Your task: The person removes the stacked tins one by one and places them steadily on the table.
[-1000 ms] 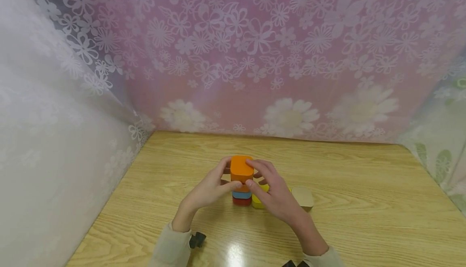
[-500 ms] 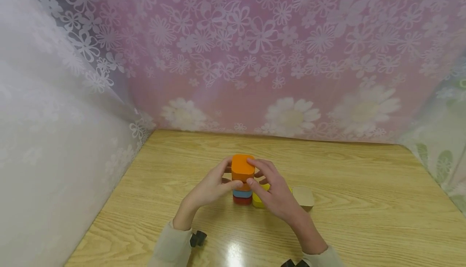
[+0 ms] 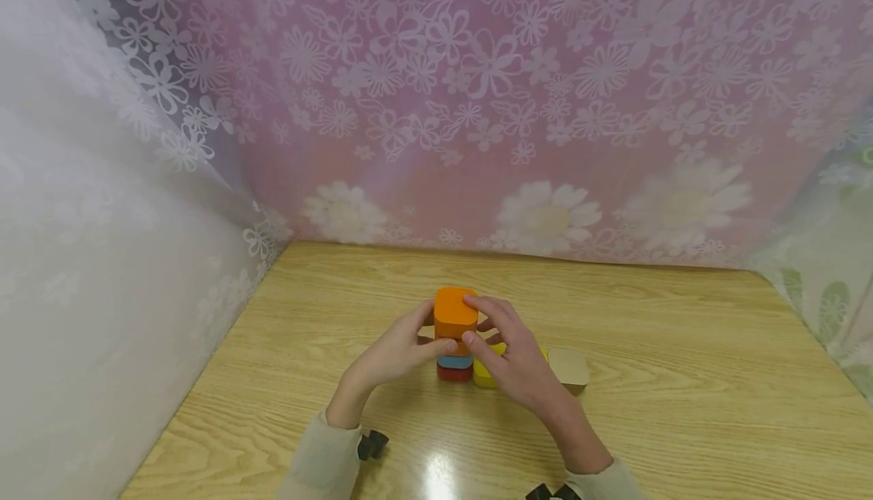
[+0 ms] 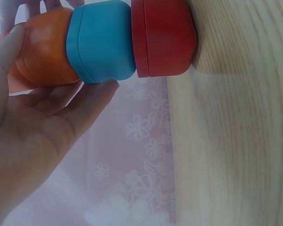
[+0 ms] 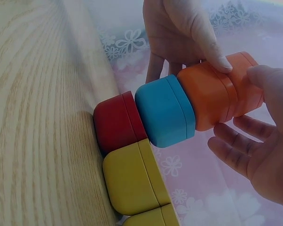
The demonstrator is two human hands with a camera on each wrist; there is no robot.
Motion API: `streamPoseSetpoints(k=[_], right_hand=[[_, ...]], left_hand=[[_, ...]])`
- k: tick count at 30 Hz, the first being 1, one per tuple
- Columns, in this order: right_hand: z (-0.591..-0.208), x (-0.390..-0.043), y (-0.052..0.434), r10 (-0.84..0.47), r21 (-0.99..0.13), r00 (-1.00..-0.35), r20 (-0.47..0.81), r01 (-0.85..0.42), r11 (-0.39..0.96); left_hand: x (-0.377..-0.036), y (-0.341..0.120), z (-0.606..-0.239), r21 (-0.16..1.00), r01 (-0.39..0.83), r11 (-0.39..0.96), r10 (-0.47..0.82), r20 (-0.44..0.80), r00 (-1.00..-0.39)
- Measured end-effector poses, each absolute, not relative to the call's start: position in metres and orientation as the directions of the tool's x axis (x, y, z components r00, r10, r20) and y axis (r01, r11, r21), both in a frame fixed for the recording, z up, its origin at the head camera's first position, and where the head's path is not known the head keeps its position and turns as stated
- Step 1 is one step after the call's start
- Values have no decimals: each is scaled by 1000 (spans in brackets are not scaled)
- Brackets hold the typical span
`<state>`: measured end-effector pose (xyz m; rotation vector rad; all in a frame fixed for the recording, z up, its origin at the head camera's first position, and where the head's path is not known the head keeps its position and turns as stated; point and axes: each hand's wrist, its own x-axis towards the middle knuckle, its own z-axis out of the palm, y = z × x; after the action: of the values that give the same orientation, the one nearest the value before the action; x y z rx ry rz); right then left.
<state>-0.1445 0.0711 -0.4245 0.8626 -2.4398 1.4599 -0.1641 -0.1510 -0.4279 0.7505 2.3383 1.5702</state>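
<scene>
Stack: three blocks stand one on another on the wooden table (image 3: 682, 379), near its middle.
Bottom block: the red block (image 3: 453, 373) rests directly on the table.
Middle block: the blue block (image 3: 454, 362) sits on the red block; in the right wrist view it looks slightly offset from the block below.
Top block: the orange block (image 3: 454, 313) sits on the blue block and is the tallest of the three.
Left hand: the left hand (image 3: 395, 352) holds the orange block from the left side, thumb tip on the near face and fingers curved round the far side. In the left wrist view one finger also reaches along the blue block.
Right hand: the right hand (image 3: 518, 360) holds the orange block from the right side, one fingertip on the top edge and thumb near the lower front face. The other fingers are spread and loosely bent behind the block.
Yellow block: a yellow block (image 3: 486, 375) lies on the table touching the right side of the red block, partly hidden under the right hand. The right wrist view shows a second yellow piece just beside it.
Beige block: a beige block (image 3: 569, 370) lies on the table to the right of the yellow block.
Backdrop: a pink curtain (image 3: 477, 106) with white flowers hangs behind the table.
</scene>
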Motion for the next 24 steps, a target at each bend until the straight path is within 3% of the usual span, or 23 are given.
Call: streamPoseSetpoints(k=[24], right_hand=[[-430, -146, 66, -275, -780, -849, 452, -525, 340]], left_hand=[[-166, -152, -429, 916, 274, 292, 532, 83, -843]])
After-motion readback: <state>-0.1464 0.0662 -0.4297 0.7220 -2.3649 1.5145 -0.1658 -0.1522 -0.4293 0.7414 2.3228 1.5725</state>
